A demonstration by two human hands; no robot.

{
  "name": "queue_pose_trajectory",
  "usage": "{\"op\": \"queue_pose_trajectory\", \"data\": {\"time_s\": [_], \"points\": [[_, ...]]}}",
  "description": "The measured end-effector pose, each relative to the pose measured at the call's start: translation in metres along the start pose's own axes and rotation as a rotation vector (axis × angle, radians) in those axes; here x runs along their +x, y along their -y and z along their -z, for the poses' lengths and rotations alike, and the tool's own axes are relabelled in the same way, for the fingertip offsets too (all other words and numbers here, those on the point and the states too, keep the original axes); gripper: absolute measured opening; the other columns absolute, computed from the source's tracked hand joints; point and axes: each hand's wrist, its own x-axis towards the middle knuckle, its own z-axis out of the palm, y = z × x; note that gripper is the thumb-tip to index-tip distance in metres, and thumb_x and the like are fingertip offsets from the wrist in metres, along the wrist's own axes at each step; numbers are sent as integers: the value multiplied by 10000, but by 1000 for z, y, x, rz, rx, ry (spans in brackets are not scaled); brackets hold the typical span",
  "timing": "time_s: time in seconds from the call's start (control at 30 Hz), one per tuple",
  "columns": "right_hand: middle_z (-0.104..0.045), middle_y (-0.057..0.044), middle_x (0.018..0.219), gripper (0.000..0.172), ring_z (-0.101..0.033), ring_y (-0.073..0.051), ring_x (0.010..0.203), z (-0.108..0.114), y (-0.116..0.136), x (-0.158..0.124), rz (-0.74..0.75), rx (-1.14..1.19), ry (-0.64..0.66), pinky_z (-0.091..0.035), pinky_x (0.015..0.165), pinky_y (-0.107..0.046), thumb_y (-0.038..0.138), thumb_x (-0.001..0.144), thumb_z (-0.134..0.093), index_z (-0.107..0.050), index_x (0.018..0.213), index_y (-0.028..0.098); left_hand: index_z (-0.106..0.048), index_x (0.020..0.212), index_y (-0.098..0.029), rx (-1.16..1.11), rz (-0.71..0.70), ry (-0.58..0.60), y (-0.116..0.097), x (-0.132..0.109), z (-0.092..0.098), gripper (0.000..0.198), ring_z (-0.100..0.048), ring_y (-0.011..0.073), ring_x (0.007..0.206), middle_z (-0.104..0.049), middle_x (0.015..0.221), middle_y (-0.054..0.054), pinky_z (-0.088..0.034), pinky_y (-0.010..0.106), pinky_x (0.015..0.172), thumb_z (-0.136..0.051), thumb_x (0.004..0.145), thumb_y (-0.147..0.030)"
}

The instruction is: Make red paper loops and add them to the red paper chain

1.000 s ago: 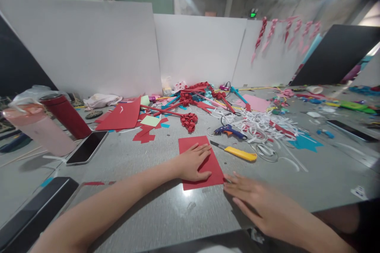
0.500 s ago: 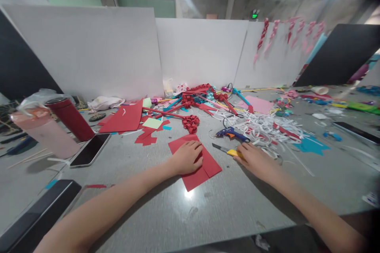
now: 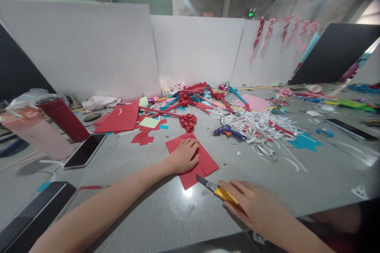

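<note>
A folded-looking sheet of red paper lies on the grey table in front of me. My left hand presses down on it, fingers bent and close together, holding it against the tabletop. In my right hand is a yellow utility knife, gripped by the handle. Its blade is out and points left, with the tip at the lower right edge of the paper; whether it touches the paper I cannot tell. Just beyond the sheet sits a red paper flower ball on a red stick.
A blue glue gun lies beyond my right hand, beside a heap of white paper strips. To the left are a phone, a red thermos and a pink bottle. White boards stand behind.
My right hand has brought the utility knife nearer to me and left, from beside the glue gun to the paper's lower edge. My left hand stays on the paper. The view has shifted slightly.
</note>
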Motion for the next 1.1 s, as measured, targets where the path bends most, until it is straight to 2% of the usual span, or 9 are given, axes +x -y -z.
{"op": "queue_pose_trajectory", "data": {"time_s": [0.17, 0.27, 0.47, 0.63, 0.8, 0.97, 1.1], "points": [[-667, -30, 985, 432, -681, -182, 779, -7, -4, -2, 26, -86, 95, -483, 642, -282, 310, 1031, -496, -473, 1461, 301, -557, 1218, -140, 1, -6, 13, 0, -1, 0, 286, -486, 296, 1260, -571, 1317, 162, -398, 470, 1111, -491, 979, -284], [-661, -31, 1000, 435, -686, -182, 788, -8, -12, -7, 19, -117, 84, -489, 651, -290, 322, 1034, -493, -470, 1468, 310, -543, 1297, -152, -10, -13, 15, 0, -1, 1, 350, -476, 296, 1267, -554, 1329, 157, -391, 477, 1116, -496, 983, -299], [-671, -11, 916, 416, -684, -159, 691, -10, -23, -18, -27, -140, 28, -459, 582, -278, 330, 1025, -501, -521, 1439, 299, -580, 1384, -281, 7, -87, 73, -3, 0, 6, 397, -480, 301, 1264, -528, 1304, 124, -399, 496, 1102, -458, 1006, -278], [-701, -8, 877, 465, -675, -142, 640, -12, -21, -22, -43, -107, -12, -415, 538, -250, 313, 1001, -505, -500, 1465, 324, -575, 1407, -273, 1, -152, 106, -8, 0, 7, 422, -456, 306, 1330, -477, 1415, 140, -407, 471, 1116, -457, 1002, -244], [-695, -6, 859, 459, -679, -146, 632, -9, -16, -20, -75, -105, 37, -377, 522, -257, 306, 995, -497, -510, 1452, 346, -605, 1347, -217, 3, -145, 65, -22, -2, -1, 400, -401, 312, 1395, -494, 1430, 153, -391, 486, 1141, -474, 976, -146], [-692, -12, 883, 498, -665, -147, 594, -9, -14, -22, -93, -102, 76, -359, 506, -263, 296, 997, -465, -460, 1493, 337, -657, 1229, -225, -159, -173, 58, -38, -4, -11, 414, -506, 229, 1271, -614, 1291, 92, -456, 379, 1065, -464, 933, -9], [-709, -14, 844, 521, -679, -161, 606, -10, -14, -23, -82, -96, 79, -364, 509, -262, 283, 998, -462, -436, 1517, 317, -686, 1135, -202, -188, -144, 43, -48, -4, -11, 310, -509, 249, 1236, -628, 1216, 95, -455, 378, 1047, -498, 934, -60]]}}
